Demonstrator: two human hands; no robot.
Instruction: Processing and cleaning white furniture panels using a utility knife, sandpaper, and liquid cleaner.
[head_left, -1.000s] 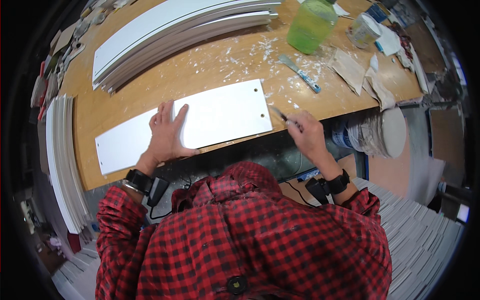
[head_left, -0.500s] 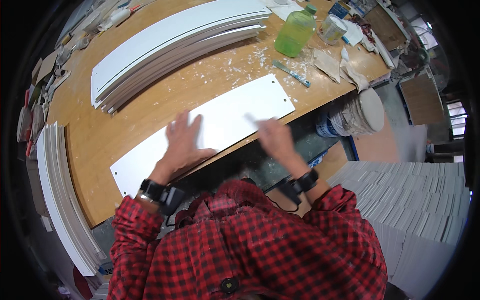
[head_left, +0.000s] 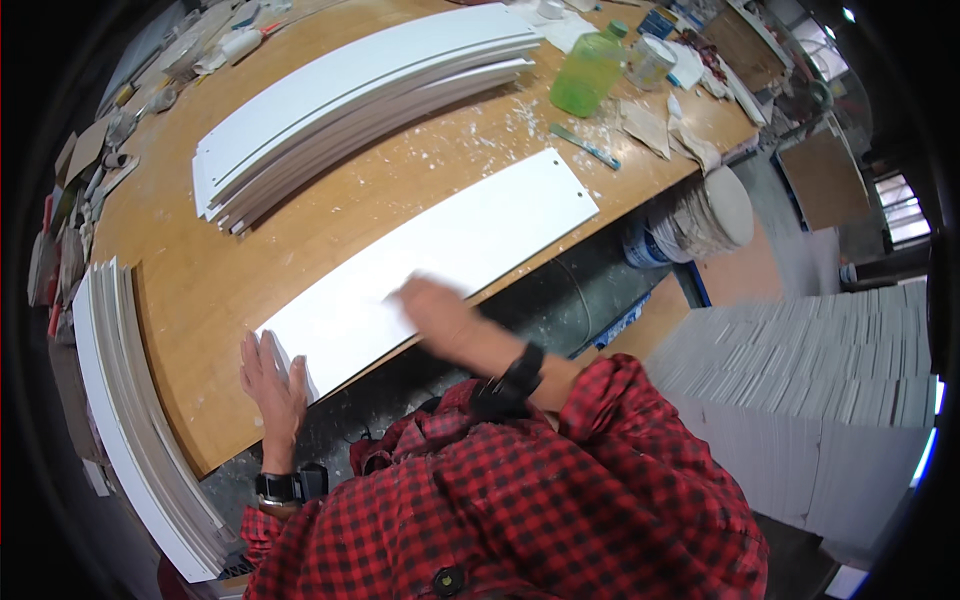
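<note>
A long white board [head_left: 450,245] with small holes at its far right end lies aslant along the front edge of the wooden table. My left hand [head_left: 272,385] is at the board's near left end, fingers apart, thumb resting on the white surface and the other fingers by its end edge. Over the middle of the board, my right hand [head_left: 440,312] is blurred by motion. Its fingers are curled together, and a faint greyish smear shows at their tips; what they hold is too blurred to make out.
Stacked white boards [head_left: 360,95] lie behind; more boards [head_left: 140,430] stand at left. Toward the back right are a green bottle [head_left: 588,75], a putty knife [head_left: 585,146], a can [head_left: 650,62] and brown sandpaper [head_left: 645,125]. A bucket [head_left: 690,225] and piled panels [head_left: 800,370] stand at right.
My left hand has slid from the board's middle to its near left end. My right hand has swept left to the board's middle. The board has shifted slightly right.
</note>
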